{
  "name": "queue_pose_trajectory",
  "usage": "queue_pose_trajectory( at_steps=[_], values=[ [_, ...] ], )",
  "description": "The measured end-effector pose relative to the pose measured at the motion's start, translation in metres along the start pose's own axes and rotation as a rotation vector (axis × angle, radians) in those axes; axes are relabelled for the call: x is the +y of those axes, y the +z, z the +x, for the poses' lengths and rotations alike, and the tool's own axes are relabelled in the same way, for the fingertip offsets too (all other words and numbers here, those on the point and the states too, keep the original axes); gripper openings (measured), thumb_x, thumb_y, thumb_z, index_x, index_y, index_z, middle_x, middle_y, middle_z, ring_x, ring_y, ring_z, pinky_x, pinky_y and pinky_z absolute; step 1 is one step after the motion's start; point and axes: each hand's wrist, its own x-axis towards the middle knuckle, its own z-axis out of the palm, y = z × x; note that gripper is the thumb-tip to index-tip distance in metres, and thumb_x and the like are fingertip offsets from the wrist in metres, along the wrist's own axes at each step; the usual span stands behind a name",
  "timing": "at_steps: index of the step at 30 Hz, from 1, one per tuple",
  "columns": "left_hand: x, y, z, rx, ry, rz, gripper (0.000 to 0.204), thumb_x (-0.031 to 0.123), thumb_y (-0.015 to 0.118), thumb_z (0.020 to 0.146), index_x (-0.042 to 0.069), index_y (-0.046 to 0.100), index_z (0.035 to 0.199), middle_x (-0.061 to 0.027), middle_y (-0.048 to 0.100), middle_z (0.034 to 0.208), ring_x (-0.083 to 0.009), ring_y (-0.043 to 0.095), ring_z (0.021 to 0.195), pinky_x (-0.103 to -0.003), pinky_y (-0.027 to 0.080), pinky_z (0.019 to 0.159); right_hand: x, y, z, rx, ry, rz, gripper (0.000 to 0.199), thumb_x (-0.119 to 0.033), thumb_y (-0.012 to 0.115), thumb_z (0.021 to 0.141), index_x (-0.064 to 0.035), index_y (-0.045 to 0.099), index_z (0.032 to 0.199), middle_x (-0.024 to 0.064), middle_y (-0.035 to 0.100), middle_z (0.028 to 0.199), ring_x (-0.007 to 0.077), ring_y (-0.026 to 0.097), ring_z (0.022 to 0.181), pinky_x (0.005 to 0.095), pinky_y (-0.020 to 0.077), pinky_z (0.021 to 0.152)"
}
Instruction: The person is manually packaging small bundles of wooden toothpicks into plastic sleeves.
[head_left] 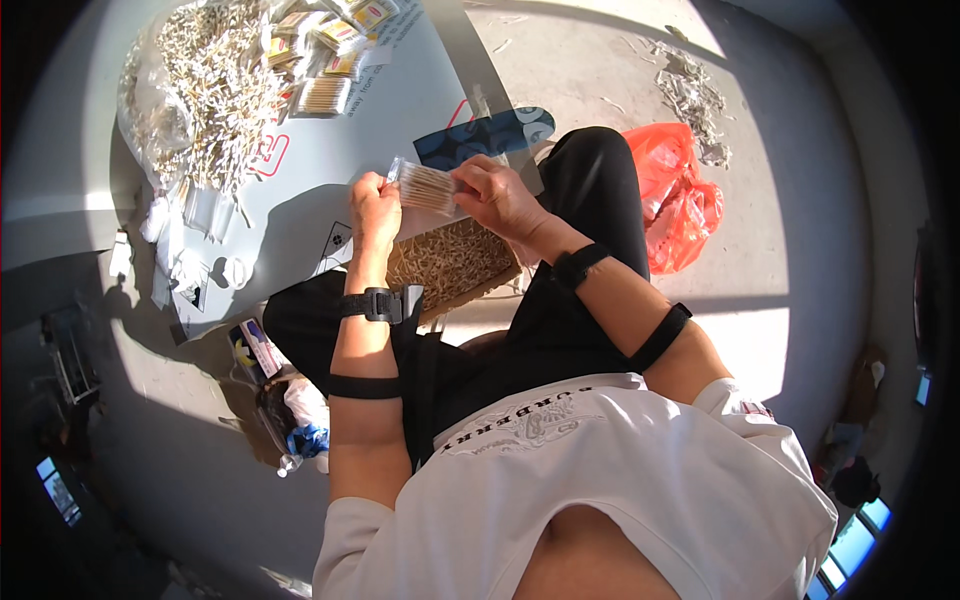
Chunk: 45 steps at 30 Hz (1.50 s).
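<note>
Between my hands, above the table's near edge, is a clear plastic pack of cotton swabs (427, 188). My left hand (375, 215) is closed, pinching the pack's left end between thumb and fingers. At the other end, the fingers of my right hand (497, 197) are also closed on the plastic. The swabs lie side by side inside the wrapping. Below the pack, between my knees, sits an open cardboard box (506, 277) with many loose cotton swabs (450, 258) in it.
A large heap of loose swabs (215, 85) covers the far left of the grey table (400, 100). Filled packs (325, 95) lie beside it, and empty clear bags (208, 208) nearer me. A red plastic bag (680, 205) and scattered swabs (690, 90) are on the floor at right.
</note>
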Motion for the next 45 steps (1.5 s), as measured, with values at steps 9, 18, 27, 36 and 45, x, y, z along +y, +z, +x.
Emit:
queue_pose_trajectory(
  at_steps=[9, 18, 27, 36, 45],
  values=[
    [-0.003, 0.004, -0.001, 0.08, 0.224, 0.178, 0.008, 0.005, 0.058, 0.079, -0.003, 0.06, 0.078, -0.0239, 0.063, 0.075, -0.0405, 0.063, 0.074, -0.045, 0.049, 0.065, -0.003, 0.004, 0.003, 0.027, -0.135, -0.19, 0.012, -0.008, 0.064, 0.075, -0.0025, 0.054, 0.08, 0.0162, 0.056, 0.079, 0.0372, 0.061, 0.069, 0.0436, 0.0523, 0.063],
    [-0.006, 0.003, -0.001, 0.061, 0.252, 0.196, 0.007, 0.002, 0.055, 0.078, -0.003, 0.058, 0.08, -0.0237, 0.063, 0.078, -0.0423, 0.061, 0.077, -0.046, 0.048, 0.067, -0.003, -0.001, 0.009, 0.002, -0.075, -0.185, 0.012, -0.007, 0.065, 0.073, -0.0023, 0.057, 0.082, 0.0168, 0.059, 0.083, 0.0373, 0.063, 0.074, 0.0417, 0.053, 0.065],
    [0.025, -0.011, -0.014, -0.089, 0.479, 0.059, 0.01, -0.012, 0.047, 0.076, -0.004, 0.049, 0.082, -0.0144, 0.056, 0.07, -0.021, 0.054, 0.066, -0.034, 0.048, 0.066, -0.024, -0.032, 0.056, -0.101, 0.003, 0.003, 0.047, -0.004, 0.072, 0.077, -0.0058, 0.06, 0.123, 0.0115, 0.06, 0.104, 0.0205, 0.061, 0.077, 0.0321, 0.0514, 0.071],
    [0.057, -0.014, -0.021, -0.099, 0.742, 0.134, 0.01, -0.012, 0.052, 0.077, -0.002, 0.05, 0.082, -0.0162, 0.059, 0.08, -0.0358, 0.06, 0.072, -0.041, 0.049, 0.064, -0.026, -0.039, 0.062, -0.246, -0.085, 0.062, 0.009, -0.006, 0.069, 0.076, -0.0023, 0.069, 0.084, 0.0082, 0.061, 0.081, 0.0258, 0.062, 0.078, 0.0339, 0.0494, 0.07],
    [0.055, -0.01, -0.03, -0.139, 0.675, -0.042, 0.025, -0.019, 0.048, 0.07, -0.004, 0.061, 0.085, -0.0098, 0.057, 0.081, -0.0206, 0.06, 0.072, -0.029, 0.051, 0.068, -0.021, -0.038, 0.055, -0.216, -0.088, 0.095, 0.007, -0.009, 0.069, 0.074, -0.0044, 0.067, 0.079, 0.0087, 0.061, 0.08, 0.028, 0.062, 0.077, 0.0357, 0.0497, 0.069]
  ],
)
